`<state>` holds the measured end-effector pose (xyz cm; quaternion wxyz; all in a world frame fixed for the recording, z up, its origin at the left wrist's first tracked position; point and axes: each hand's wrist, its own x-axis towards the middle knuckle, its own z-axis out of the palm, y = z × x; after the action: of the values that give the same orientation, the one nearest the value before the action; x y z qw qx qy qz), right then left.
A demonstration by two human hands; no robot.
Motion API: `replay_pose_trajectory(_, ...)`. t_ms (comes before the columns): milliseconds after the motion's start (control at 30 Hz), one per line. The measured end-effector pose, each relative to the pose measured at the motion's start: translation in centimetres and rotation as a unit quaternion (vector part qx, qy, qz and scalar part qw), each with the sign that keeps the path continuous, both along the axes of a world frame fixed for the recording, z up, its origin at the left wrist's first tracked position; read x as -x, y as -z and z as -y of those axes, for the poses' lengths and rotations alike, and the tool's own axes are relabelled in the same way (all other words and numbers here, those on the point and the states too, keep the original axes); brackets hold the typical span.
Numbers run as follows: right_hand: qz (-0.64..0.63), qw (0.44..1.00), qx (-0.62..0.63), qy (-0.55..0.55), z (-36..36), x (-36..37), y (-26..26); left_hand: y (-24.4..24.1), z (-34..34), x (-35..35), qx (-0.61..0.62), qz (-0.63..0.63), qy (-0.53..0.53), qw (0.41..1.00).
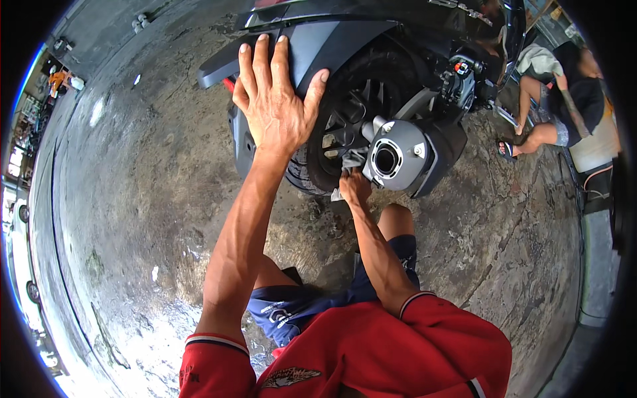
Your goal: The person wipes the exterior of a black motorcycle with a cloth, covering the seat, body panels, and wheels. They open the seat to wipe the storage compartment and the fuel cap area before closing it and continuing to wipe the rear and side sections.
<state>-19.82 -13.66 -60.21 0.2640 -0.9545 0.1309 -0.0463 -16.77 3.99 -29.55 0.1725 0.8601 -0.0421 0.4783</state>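
Note:
My left hand (273,102) lies spread on the dark grey rear fender (311,47) of a scooter, fingers apart and grasping nothing. Low beside the rear tyre (318,161), my right hand (355,186) grips a grey cloth (354,158). Part of that cloth reaches up towards the black spoked wheel (354,112), and a pale end hangs below the fingers. Just right of this hand is the exhaust muffler (398,154) with its round outlet facing me. My fingers and the muffler hide some of the cloth, so its contact with the rim is unclear.
Stained, damp-looking concrete floor (149,199) surrounds the scooter. At the right, a person (557,99) sits close to the scooter's engine side (465,84). A grey ledge (597,263) runs along the right edge. A white car (22,263) stands far left.

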Motion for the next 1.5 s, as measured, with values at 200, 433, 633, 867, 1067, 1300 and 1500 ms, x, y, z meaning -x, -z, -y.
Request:
replay_pose_trajectory(200, -0.015, 0.917, -0.393, -0.067, -2.3, 4.6, -1.4, 1.1, -1.8, 0.6, -0.006, -0.003, -0.024, 1.000)
replay_pose_trajectory(433, 0.071, 0.827, -0.549, 0.096, -1.6, -0.9, -0.5, -1.3, -0.4, 1.3, 0.026, -0.030, 0.029, 0.999)
replay_pose_trajectory(633, 0.260, 0.952, 0.014, -0.162, -2.9, 7.4, -9.8, -0.4, -2.0, 1.7, 0.048, -0.003, 0.057, 0.997)
replay_pose_trajectory(867, 0.063, 0.922, 0.334, -0.184, 0.3, 7.1, -10.3, -0.2, -2.0, 1.4, 0.074, 0.029, 0.090, 0.993)
replay_pose_trajectory(1067, -0.063, 0.869, -0.480, 0.100, 1.0, 11.1, -9.3, 0.6, -3.1, 1.4, 0.081, 0.040, 0.089, 0.992)
replay_pose_trajectory(1300, 0.146, 0.727, -0.631, 0.228, -1.1, 5.4, -9.3, 1.5, -2.6, 0.6, 0.109, 0.096, 0.073, 0.987)
replay_pose_trajectory(1500, 0.153, 0.877, -0.453, 0.045, 1.5, 5.2, -3.9, 0.8, -1.8, 1.0, 0.097, 0.065, 0.076, 0.990)
